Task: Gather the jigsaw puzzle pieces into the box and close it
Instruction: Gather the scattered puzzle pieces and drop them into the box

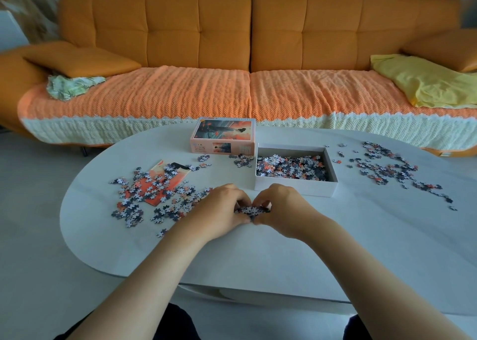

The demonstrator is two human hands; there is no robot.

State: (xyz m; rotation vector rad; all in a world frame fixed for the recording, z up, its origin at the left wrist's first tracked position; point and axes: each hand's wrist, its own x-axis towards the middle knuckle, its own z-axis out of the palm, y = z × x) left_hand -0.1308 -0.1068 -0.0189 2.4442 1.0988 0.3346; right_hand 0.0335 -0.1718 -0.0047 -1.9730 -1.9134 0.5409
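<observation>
Curled fingers of the left hand and right hand cover most of the clump of pieces between them. Loose pieces hide much of the picture sheet (its image cannot be made out). Print on the lid is too small to read. The sofa runs off both side edges.

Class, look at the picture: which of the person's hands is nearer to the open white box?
Right. The right hand lies just in front of the open white box; the left hand sits further left, beyond its corner. Both cup a clump of pieces.
</observation>
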